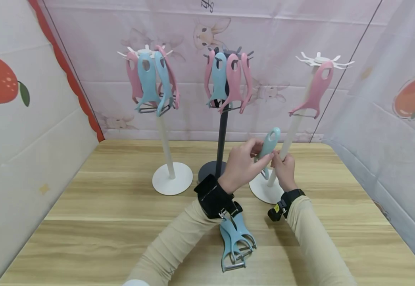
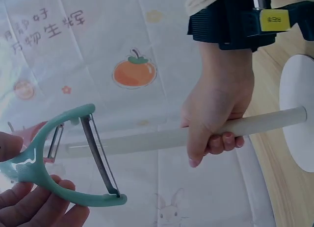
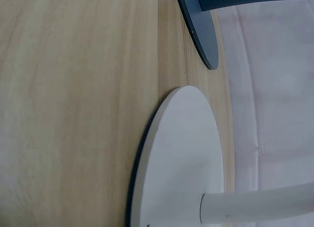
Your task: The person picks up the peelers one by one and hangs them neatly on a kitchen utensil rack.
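My left hand (image 1: 242, 163) pinches a light blue-green peeler (image 1: 267, 145) beside the right white stand, its handle end with the hole pointing up. In the left wrist view the fingers (image 2: 46, 207) hold this peeler (image 2: 34, 161) near its neck, blade side outward. My right hand (image 1: 285, 171) grips the pole (image 1: 290, 137) of the right white stand low down, fingers curled round it. One pink peeler (image 1: 316, 90) hangs from that stand's hooked top (image 1: 319, 59). The right wrist view shows the white base (image 3: 181, 138) but no hand.
A left white stand (image 1: 171, 178) and a middle dark stand (image 1: 221, 137) carry several pink and blue peelers. Below my left wrist, several blue peelers (image 1: 235, 238) lie piled on the wooden table (image 1: 97, 238). Printed curtains (image 1: 86, 24) surround the table at the back and sides.
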`<action>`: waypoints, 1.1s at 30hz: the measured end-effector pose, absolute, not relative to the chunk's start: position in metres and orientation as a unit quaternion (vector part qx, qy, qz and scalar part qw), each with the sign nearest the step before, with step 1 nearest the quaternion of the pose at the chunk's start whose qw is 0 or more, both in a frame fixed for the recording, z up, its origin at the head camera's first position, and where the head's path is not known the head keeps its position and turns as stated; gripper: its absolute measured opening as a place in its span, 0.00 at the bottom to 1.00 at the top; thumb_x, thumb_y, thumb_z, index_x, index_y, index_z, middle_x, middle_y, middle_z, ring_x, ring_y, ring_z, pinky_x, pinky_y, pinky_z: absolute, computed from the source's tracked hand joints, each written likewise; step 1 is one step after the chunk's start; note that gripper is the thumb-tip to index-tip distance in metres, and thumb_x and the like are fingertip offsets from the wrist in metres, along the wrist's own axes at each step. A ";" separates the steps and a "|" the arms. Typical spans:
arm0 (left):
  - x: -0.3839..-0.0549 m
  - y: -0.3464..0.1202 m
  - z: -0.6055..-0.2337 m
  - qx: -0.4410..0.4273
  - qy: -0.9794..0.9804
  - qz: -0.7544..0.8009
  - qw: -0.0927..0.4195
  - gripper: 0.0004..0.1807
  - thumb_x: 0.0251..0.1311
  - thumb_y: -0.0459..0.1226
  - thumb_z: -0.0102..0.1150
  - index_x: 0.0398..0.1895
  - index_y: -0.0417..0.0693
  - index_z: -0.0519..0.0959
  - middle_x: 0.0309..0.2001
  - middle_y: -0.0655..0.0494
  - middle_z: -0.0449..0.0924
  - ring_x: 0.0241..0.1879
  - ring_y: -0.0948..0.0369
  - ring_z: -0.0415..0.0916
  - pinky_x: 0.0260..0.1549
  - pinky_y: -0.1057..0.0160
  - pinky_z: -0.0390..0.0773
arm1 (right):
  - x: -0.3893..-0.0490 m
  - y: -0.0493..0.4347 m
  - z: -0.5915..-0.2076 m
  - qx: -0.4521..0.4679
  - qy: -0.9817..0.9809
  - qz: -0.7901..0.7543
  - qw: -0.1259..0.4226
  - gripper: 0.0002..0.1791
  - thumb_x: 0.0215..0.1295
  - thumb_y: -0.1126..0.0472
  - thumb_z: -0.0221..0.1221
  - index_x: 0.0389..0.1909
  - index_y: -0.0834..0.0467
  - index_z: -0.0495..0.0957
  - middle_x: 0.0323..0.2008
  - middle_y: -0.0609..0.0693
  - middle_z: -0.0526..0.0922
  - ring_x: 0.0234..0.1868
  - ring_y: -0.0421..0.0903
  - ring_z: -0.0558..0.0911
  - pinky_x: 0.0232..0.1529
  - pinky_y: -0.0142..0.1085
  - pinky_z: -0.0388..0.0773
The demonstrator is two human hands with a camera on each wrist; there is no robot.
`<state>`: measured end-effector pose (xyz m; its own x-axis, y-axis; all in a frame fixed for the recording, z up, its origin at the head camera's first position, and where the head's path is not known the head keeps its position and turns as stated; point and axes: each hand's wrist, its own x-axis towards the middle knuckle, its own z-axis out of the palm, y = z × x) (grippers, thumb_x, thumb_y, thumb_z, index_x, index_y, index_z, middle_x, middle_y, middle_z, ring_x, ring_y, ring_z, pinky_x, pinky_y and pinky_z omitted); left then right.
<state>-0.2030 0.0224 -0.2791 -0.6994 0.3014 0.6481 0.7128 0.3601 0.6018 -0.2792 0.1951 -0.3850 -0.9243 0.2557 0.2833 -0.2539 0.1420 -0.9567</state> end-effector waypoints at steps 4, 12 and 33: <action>-0.204 0.026 -0.276 -0.324 -0.773 -0.495 0.229 0.14 0.54 0.34 0.61 0.42 0.35 0.75 0.34 0.47 0.80 0.34 0.59 0.80 0.34 0.72 0.76 | -0.270 0.193 -0.379 0.004 -0.728 0.657 0.194 0.12 0.65 0.63 0.51 0.21 0.58 0.71 0.16 0.48 0.69 0.19 0.42 0.69 0.26 0.31 0.66; -0.212 0.031 -0.270 -0.314 -0.765 -0.511 0.235 0.13 0.55 0.33 0.60 0.42 0.33 0.74 0.31 0.47 0.80 0.32 0.60 0.79 0.33 0.76 0.74 | -0.278 0.198 -0.393 -0.006 -0.735 0.649 0.196 0.15 0.65 0.56 0.53 0.21 0.58 0.70 0.14 0.42 0.67 0.21 0.40 0.68 0.26 0.30 0.66; -0.240 0.051 -0.200 -0.281 -0.783 -0.505 0.232 0.16 0.56 0.38 0.60 0.44 0.37 0.74 0.31 0.51 0.80 0.30 0.66 0.77 0.29 0.77 0.70 | -0.266 0.188 -0.374 0.023 -0.725 0.655 0.211 0.16 0.65 0.64 0.51 0.24 0.74 0.68 0.14 0.49 0.69 0.17 0.41 0.70 0.24 0.31 0.70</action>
